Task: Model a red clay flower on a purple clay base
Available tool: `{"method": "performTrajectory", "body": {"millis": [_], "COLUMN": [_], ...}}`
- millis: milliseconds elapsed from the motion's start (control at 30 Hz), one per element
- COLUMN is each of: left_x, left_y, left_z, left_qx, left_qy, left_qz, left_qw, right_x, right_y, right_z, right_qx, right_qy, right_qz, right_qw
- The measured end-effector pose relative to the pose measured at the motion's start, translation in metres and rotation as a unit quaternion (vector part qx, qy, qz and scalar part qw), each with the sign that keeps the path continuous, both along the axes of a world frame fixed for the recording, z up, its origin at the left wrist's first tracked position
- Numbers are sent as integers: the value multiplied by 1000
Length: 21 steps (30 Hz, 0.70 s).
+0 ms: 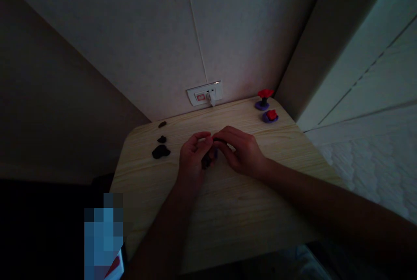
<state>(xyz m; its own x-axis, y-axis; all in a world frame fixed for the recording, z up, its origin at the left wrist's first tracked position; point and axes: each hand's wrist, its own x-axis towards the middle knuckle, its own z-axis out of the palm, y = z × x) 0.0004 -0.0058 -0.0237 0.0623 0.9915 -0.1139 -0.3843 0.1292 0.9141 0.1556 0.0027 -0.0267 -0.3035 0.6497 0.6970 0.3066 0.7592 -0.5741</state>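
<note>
Over the middle of the table, my left hand (192, 154) has its fingers curled around a dark, clay-like lump (206, 161). A bit of purple shows beside that lump, and the fingers hide much of it. My right hand (243, 151) meets the left fingertips, its thumb and fingers pinched on a thin dark strip (220, 141). Whether strip and lump are joined, I cannot tell. Left of the hands lie a flat black piece (160, 151), a smaller black piece (162, 139) and a small brownish piece (162, 124).
At the table's back right corner stands a red flower-like figure (265, 93) on a dark stem and purple base. Nearer is a red lump (271, 114) in a purple piece. A wall socket (192, 96) with a white plug (211, 98) sits just above the wooden table (247, 215).
</note>
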Motion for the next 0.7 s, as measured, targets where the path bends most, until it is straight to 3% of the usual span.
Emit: {"method": "performTrajectory", "body": {"millis": [200, 333, 500, 700], "left_x": [-2, -4, -6, -5], "left_y": [1, 0, -1, -2], "left_z": [-3, -7, -6, -7], "left_qx": [50, 111, 220, 325], "left_qy": [21, 101, 243, 318], "left_qz": [-11, -12, 34, 93], "left_qw": [998, 989, 944, 886], "right_x": [0, -1, -2, -6], "right_y": [3, 1, 0, 0], "right_z": [0, 1, -1, -7], "right_qx": [4, -95, -226, -321], "right_qy": [-5, 28, 72, 131], "right_qz": [-16, 6, 19, 54], "right_qw": [1000, 995, 971, 936]}}
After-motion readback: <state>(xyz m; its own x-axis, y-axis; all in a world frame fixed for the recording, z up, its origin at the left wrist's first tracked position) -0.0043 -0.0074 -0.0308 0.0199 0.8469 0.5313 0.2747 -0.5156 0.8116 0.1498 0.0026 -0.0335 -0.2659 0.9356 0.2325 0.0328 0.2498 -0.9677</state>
